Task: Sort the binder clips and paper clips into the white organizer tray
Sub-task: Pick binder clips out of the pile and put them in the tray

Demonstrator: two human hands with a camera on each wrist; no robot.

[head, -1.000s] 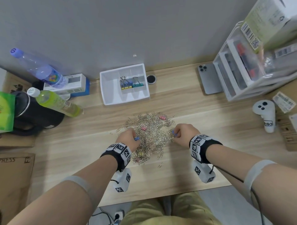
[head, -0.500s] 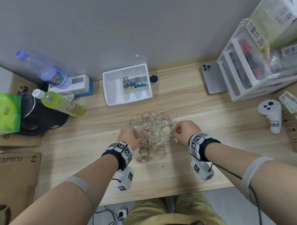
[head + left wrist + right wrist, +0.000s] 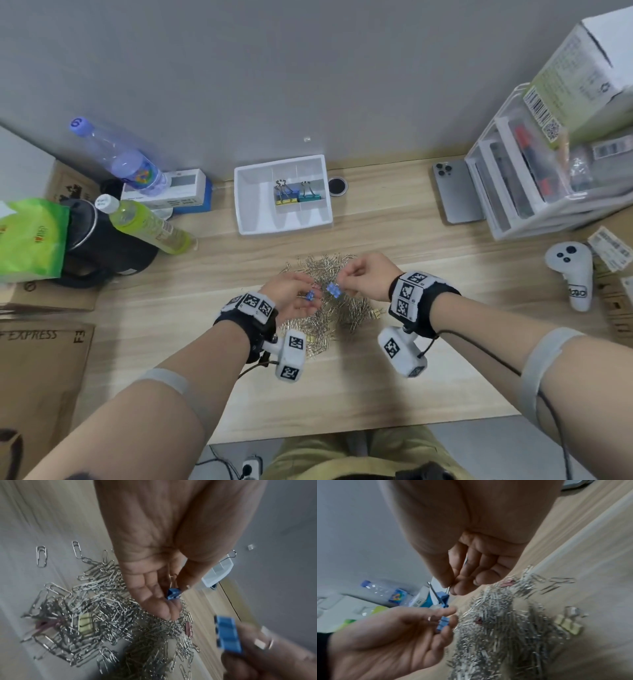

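Observation:
A heap of silver paper clips [image 3: 342, 317] lies mid-table, with yellow [image 3: 84, 624] and pink [image 3: 188, 629] binder clips mixed in. Just above the heap, my left hand [image 3: 310, 298] is turned palm up and pinches a small blue binder clip [image 3: 310, 295] between thumb and fingers [image 3: 173, 593]. My right hand [image 3: 340, 286] pinches a second blue binder clip [image 3: 333, 290] by its wire handle, so it dangles [image 3: 442, 597] close to the left fingertips. The white organizer tray [image 3: 241, 205] stands behind the heap by the wall. Its compartments hold upright binder clips, blue and yellow [image 3: 286, 196] and teal [image 3: 310, 194].
Two bottles [image 3: 147, 226] and a black bag [image 3: 102, 246] sit at the left. A phone [image 3: 454, 195], clear drawers [image 3: 520, 192] and a white controller [image 3: 572, 274] are at the right. A cardboard box [image 3: 41, 370] lies at the front left. Bare wood shows in front of the heap.
Both hands have risen off the heap, each bringing up a blue binder clip. The left hand rolled palm up, and the two hands drew closer together.

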